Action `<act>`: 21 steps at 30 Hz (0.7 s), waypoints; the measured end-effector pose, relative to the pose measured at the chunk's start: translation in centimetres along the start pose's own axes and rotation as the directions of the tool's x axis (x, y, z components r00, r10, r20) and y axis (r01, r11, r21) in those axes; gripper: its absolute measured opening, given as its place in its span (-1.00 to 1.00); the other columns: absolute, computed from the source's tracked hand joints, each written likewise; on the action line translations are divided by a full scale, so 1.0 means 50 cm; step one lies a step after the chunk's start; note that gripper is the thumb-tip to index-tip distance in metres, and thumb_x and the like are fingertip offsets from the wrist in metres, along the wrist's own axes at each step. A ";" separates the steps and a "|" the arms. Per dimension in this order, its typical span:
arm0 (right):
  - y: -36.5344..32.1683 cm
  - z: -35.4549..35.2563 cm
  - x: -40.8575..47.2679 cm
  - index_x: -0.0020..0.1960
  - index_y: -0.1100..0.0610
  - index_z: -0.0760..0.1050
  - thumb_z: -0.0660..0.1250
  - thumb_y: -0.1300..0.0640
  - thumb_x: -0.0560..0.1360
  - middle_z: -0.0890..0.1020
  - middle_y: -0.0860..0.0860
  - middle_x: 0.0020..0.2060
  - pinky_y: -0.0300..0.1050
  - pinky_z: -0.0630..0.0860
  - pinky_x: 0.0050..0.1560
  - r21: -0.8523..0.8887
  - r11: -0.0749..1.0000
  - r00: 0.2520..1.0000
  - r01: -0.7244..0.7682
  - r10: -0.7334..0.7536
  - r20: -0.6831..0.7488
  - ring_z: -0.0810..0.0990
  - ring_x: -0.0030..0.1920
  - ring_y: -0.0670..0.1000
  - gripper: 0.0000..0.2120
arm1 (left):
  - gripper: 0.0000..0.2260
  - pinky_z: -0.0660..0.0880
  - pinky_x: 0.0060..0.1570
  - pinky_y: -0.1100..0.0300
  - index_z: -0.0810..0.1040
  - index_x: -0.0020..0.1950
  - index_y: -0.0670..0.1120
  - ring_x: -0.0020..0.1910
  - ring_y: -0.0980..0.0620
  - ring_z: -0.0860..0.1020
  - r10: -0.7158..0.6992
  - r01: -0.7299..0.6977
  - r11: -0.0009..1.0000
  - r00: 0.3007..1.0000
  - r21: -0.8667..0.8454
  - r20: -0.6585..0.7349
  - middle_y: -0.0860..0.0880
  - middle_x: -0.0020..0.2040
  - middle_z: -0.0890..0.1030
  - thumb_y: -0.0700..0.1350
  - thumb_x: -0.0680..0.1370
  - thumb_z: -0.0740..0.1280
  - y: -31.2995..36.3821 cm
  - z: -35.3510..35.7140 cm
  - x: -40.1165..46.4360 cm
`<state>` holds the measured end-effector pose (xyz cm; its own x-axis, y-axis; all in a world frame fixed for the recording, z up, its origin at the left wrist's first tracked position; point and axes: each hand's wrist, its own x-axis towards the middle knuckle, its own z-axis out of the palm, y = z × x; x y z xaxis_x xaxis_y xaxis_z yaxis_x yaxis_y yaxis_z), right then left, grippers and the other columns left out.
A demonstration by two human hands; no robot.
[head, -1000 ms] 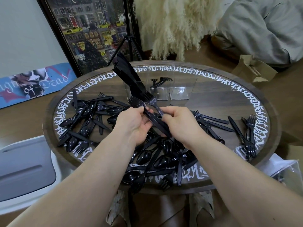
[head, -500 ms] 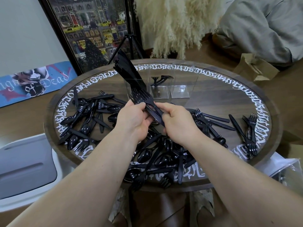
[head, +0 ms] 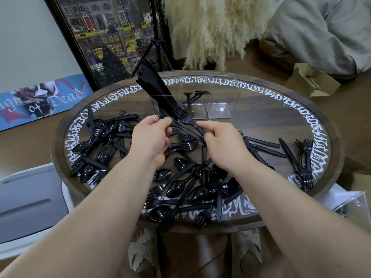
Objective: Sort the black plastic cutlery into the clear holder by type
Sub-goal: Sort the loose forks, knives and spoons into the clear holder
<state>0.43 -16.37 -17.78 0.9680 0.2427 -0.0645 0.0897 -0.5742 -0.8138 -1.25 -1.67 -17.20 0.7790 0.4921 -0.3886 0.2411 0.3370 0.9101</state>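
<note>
Above the middle of the round table (head: 261,117), my left hand (head: 149,140) and my right hand (head: 222,145) together hold a small bundle of black forks (head: 181,121). The left pinches near the tines, and the right grips the handle ends. Behind them stands the clear holder (head: 222,105), which has three compartments. The left compartment holds several knives (head: 152,85) that stick up. In the middle one are a few forks (head: 195,96), and the right one looks empty. Loose black cutlery (head: 192,189) lies in heaps across the table.
A heap of spoons and forks (head: 98,149) lies at the table's left and more forks (head: 305,159) at its right. A framed picture (head: 112,33), a tripod (head: 158,53) and pampas grass (head: 212,27) stand behind the table. On the floor to the left is a white bin (head: 30,201).
Both hands have lifted the fork bundle up and away from me, toward the holder, and the view has shifted slightly.
</note>
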 end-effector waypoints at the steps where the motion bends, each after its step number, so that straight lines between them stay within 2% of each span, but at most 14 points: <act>1: 0.000 -0.002 -0.001 0.33 -0.05 0.48 0.08 0.27 0.56 0.63 -0.04 -0.09 -0.33 0.34 -0.42 -0.003 1.000 1.000 -0.006 0.006 -0.002 0.44 -0.45 -0.15 -0.56 | -0.82 0.28 -0.53 0.40 0.45 -0.20 -0.01 -0.43 0.22 0.43 0.025 -0.025 0.998 1.000 0.050 0.004 0.05 -0.32 0.49 -0.24 0.54 0.34 -0.001 -0.002 0.001; 3: 0.000 -0.004 -0.002 0.34 -0.05 0.48 0.07 0.27 0.56 0.62 -0.02 -0.08 -0.32 0.32 -0.44 -0.016 1.000 1.000 -0.010 0.010 0.005 0.41 -0.47 -0.15 -0.55 | -0.77 0.27 -0.53 0.41 0.45 -0.28 -0.03 -0.46 0.21 0.40 0.110 -0.112 0.987 0.994 0.118 0.017 0.04 -0.36 0.47 -0.26 0.53 0.34 -0.004 -0.003 0.001; 5: 0.001 -0.002 -0.004 0.33 -0.04 0.49 0.07 0.27 0.55 0.63 -0.01 -0.07 -0.29 0.32 -0.41 -0.015 1.000 1.000 -0.008 0.008 0.028 0.41 -0.46 -0.14 -0.55 | -0.79 0.35 -0.44 0.36 0.49 -0.28 -0.03 -0.45 0.19 0.42 0.176 -0.178 0.970 0.984 0.168 0.025 0.04 -0.37 0.49 -0.26 0.51 0.36 -0.005 -0.004 0.004; 8: 0.003 0.006 -0.008 0.31 -0.05 0.51 0.06 0.26 0.55 0.57 -0.04 -0.17 -0.27 0.34 -0.39 0.014 1.000 0.998 0.005 -0.006 0.056 0.43 -0.44 -0.13 -0.55 | -0.82 0.57 -0.07 -0.03 0.59 -0.32 0.00 -0.24 -0.01 0.55 0.227 -0.228 0.954 0.973 0.196 0.026 0.00 -0.29 0.59 -0.22 0.46 0.42 -0.008 -0.005 0.009; 9: 0.002 0.007 -0.008 0.30 -0.05 0.52 0.06 0.24 0.56 0.58 -0.05 -0.16 -0.27 0.34 -0.36 0.029 0.999 0.998 0.015 -0.016 0.056 0.44 -0.41 -0.14 -0.56 | -0.80 0.57 0.04 -0.13 0.61 -0.35 0.03 -0.19 -0.06 0.57 0.231 -0.231 0.952 0.973 0.200 0.028 -0.01 -0.28 0.61 -0.21 0.44 0.43 -0.009 -0.005 0.008; 11: -0.003 0.008 -0.010 0.31 -0.03 0.51 0.09 0.17 0.59 0.58 -0.10 -0.13 -0.24 0.38 -0.24 0.061 0.997 0.997 0.043 -0.046 0.057 0.49 -0.28 -0.15 -0.62 | -0.77 0.55 0.08 -0.17 0.61 -0.37 0.03 -0.19 -0.06 0.58 0.246 -0.249 0.948 0.969 0.197 0.039 -0.01 -0.29 0.62 -0.23 0.44 0.44 -0.010 -0.001 0.004; 14: -0.013 0.009 -0.014 0.36 0.00 0.47 0.18 0.07 0.60 0.61 -0.11 -0.02 -0.14 0.46 0.14 0.009 0.993 0.991 0.118 -0.118 0.067 0.57 0.04 -0.05 -0.66 | -0.83 0.55 0.03 -0.03 0.59 -0.28 0.02 -0.25 0.06 0.55 0.323 -0.325 0.911 0.945 0.254 0.047 0.04 -0.29 0.61 -0.22 0.46 0.43 -0.012 0.004 -0.002; 16: -0.015 0.009 -0.014 0.37 0.01 0.46 0.19 0.09 0.60 0.64 -0.03 0.10 -0.13 0.42 0.25 -0.047 0.988 0.987 0.146 -0.143 0.072 0.56 0.14 -0.03 -0.66 | -0.88 0.54 -0.05 0.14 0.60 -0.18 0.04 -0.29 0.21 0.53 0.400 -0.398 0.861 0.915 0.316 0.061 0.11 -0.25 0.61 -0.19 0.46 0.42 -0.013 0.000 -0.002; 17: -0.015 0.009 -0.013 0.37 0.01 0.46 0.18 0.10 0.61 0.64 0.00 0.13 -0.16 0.41 0.24 -0.065 0.987 0.986 0.150 -0.145 0.078 0.54 0.10 -0.06 -0.66 | -0.88 0.50 -0.08 0.23 0.60 -0.11 0.06 -0.32 0.30 0.51 0.440 -0.436 0.826 0.895 0.357 0.076 0.15 -0.23 0.60 -0.17 0.47 0.42 -0.012 -0.003 -0.002; 19: -0.015 0.008 -0.013 0.36 0.01 0.46 0.16 0.10 0.62 0.64 0.01 0.13 -0.22 0.38 0.15 -0.080 0.985 0.985 0.155 -0.147 0.093 0.44 -0.02 -0.12 -0.67 | -0.75 0.41 -0.10 0.39 0.57 0.11 0.10 -0.35 0.39 0.47 0.482 -0.476 0.774 0.871 0.418 0.099 0.20 -0.18 0.54 -0.15 0.48 0.42 -0.011 -0.006 -0.004; 21: -0.016 0.009 -0.013 0.35 0.01 0.47 0.15 0.10 0.62 0.66 -0.01 0.07 -0.26 0.36 0.04 -0.074 0.983 0.982 0.169 -0.162 0.092 0.41 -0.12 -0.13 -0.67 | -0.63 0.39 -0.12 0.47 0.48 0.27 0.14 -0.33 0.43 0.47 0.452 -0.449 0.793 0.887 0.412 0.095 0.21 -0.16 0.49 -0.13 0.50 0.41 -0.012 -0.009 0.000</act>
<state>-0.36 -15.69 -17.35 0.9149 0.4033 0.0158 0.2693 -0.5808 -0.7682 -1.65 -1.51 -17.79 0.8547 0.5129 0.0807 0.0800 -0.2837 0.9556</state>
